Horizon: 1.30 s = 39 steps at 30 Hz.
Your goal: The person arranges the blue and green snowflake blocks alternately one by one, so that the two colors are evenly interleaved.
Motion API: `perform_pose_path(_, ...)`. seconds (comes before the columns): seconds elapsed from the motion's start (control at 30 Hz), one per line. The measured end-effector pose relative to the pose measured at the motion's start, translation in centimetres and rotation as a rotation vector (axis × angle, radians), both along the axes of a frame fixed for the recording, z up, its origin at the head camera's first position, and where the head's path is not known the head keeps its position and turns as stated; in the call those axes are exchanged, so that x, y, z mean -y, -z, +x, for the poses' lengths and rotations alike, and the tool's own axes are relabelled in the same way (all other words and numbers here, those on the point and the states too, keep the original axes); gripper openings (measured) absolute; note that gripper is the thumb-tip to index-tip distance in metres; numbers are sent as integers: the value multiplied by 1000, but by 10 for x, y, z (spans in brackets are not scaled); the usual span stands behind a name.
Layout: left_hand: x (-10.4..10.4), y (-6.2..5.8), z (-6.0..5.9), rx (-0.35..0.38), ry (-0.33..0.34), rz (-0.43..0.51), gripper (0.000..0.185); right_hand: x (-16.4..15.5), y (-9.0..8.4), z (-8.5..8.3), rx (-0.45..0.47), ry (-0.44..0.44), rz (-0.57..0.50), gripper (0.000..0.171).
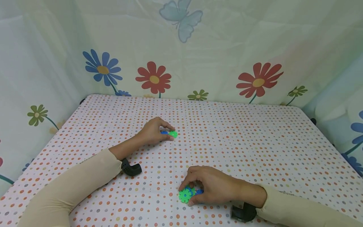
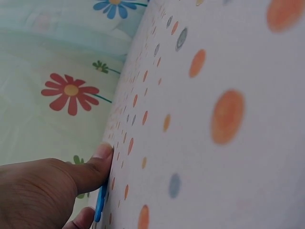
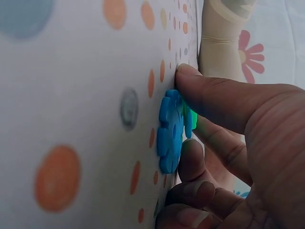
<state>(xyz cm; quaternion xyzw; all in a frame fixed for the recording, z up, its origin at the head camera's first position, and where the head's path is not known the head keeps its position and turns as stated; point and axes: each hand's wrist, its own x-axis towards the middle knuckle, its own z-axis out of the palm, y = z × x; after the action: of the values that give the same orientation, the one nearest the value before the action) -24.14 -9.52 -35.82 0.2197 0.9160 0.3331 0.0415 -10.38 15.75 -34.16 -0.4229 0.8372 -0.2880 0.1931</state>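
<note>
the right hand [image 1: 215,187] pinched a stacked green-and-blue disc pair [image 1: 188,193] flat against the dotted table [image 1: 241,138] near the front edge, while the left hand [image 1: 153,131] pinched a second pair [image 1: 169,133] farther back, keeping each set steady.

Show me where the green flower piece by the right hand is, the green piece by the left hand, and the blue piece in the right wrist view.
green flower piece [image 1: 185,195], head view, its centre.
small green piece [image 1: 173,134], head view, its middle.
blue flower piece [image 3: 169,133], right wrist view, its petalled edge.
</note>
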Motion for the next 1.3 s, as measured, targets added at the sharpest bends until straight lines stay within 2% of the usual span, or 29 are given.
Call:
perform_pose_path(0.27,0,1,1,10,-10,-1,33,0,0,1,5,2,3,32)
perform_pose_path(0.53,0,0,2,-3,-1,-4,33,-3,-2,-2,40,19,17,40)
perform_pose_path(0.8,0,1,0,-6,-5,-11,34,-6,-3,-3,82,38,11,30)
perform_pose_path(0.97,0,1,0,16,-20,-7,32,-6,-2,-2,51,17,11,26)
perform_pose_path(1.3,0,0,0,-5,-3,-11,34,-5,-1,0,-94,-52,5,26)
